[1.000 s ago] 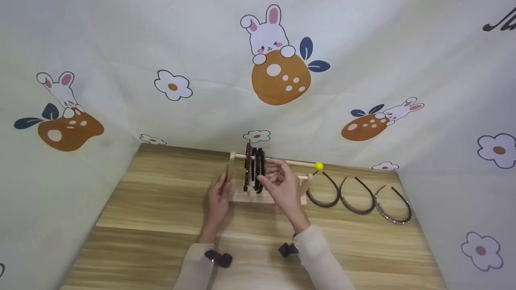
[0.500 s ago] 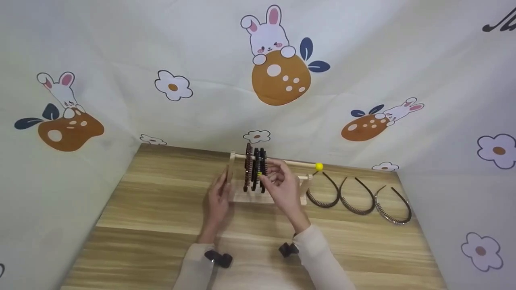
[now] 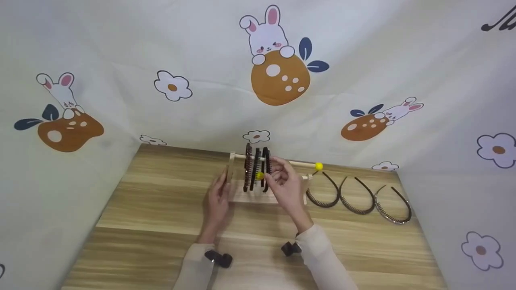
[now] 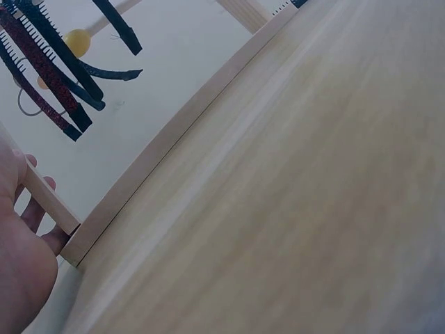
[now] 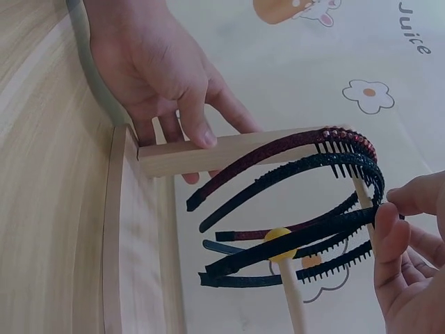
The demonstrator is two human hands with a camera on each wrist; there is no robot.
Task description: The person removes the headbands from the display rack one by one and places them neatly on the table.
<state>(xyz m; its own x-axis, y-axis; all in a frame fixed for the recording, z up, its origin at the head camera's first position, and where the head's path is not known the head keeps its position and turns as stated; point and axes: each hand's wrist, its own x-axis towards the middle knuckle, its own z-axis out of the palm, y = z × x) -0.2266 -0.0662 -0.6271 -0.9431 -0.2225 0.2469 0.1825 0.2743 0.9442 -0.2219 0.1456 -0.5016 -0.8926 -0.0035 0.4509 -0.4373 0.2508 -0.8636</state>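
A wooden rack (image 3: 250, 197) stands on the table, and my left hand (image 3: 218, 201) holds its left upright (image 5: 174, 158). With thumb and fingers my right hand (image 3: 287, 186) pinches a black toothed headband (image 5: 313, 233) on the rack's back rod (image 3: 299, 163). To its left hang another black headband (image 3: 255, 171) and a dark red one with beads (image 3: 247, 169), their ends pointing down. The front rod's yellow ball (image 3: 260, 175) shows between the held headband and the other black one. In the left wrist view, fingers (image 4: 52, 240) wrap the upright.
Three more headbands lie in a row on the table right of the rack: a dark one (image 3: 324, 206), a middle one (image 3: 356, 211) and a sparkly one (image 3: 392, 220). Another yellow ball (image 3: 319, 166) caps the back rod. A printed cloth (image 3: 201, 117) encloses the table.
My right hand has shifted slightly right, sliding the black headband along the rod. A gap has opened between it and the other black headband. My left hand has stayed put.
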